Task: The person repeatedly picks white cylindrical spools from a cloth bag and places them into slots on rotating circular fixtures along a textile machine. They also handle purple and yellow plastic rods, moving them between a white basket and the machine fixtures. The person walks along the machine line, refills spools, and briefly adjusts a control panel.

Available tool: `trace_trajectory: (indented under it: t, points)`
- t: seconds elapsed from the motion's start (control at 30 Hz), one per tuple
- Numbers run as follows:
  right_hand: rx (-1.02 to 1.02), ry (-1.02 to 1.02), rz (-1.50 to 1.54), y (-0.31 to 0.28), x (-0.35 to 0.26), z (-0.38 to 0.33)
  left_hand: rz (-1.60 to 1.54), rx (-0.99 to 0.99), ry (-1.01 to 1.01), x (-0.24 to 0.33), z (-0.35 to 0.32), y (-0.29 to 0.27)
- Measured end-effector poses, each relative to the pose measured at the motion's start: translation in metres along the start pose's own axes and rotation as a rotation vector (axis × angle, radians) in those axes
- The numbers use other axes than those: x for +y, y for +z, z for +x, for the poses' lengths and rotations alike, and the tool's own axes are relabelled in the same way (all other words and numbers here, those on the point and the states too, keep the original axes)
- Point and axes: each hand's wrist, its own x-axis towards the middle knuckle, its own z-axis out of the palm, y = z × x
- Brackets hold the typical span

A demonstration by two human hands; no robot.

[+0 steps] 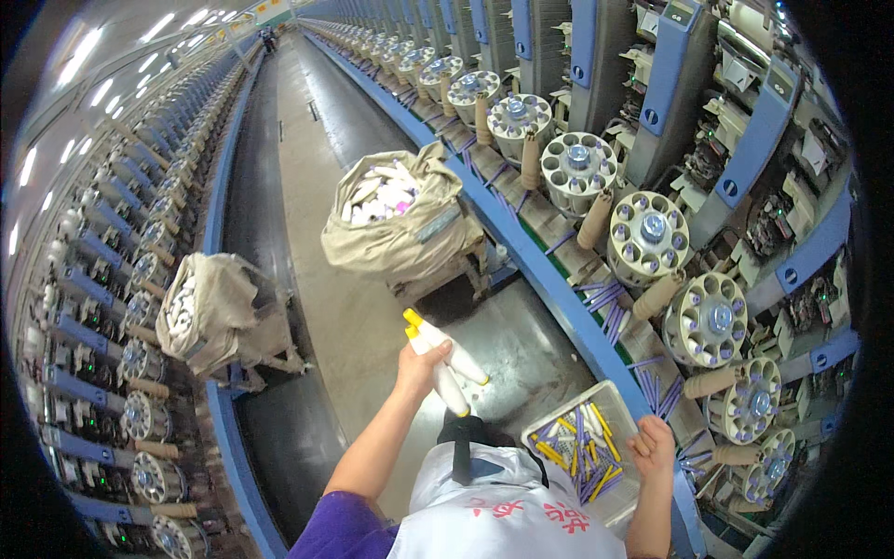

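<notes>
— Nearest is a white apron (503,512), and the purple sleeve (340,531) beside it. What about the hands?

— Left hand (419,365) has its fingers clamped on two white bobbins (445,363) with yellow tips, held over the aisle floor. Right hand (652,445) curls its fingers over the rim of a grey tray (582,410) of purple and yellow tubes (579,443).

— Beyond?

— Two sacks (396,219) of bobbins on carts.
</notes>
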Motion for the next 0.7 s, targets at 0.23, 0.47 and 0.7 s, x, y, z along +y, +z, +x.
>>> trace_trajectory:
  t: [0.23,0.47,0.7]
  points:
    - [0.710,0.136,-0.724,0.047,0.039,0.102,0.941,-0.655,0.970,-0.030,0.228,0.115]
    - [0.112,0.331,0.591,0.249,0.097,0.366,0.652,-1.365,0.987,-0.044,0.325,0.172]
    - [0.198,0.450,0.394,0.372,0.070,0.521,1.124,-1.412,0.671,0.042,0.454,0.138]
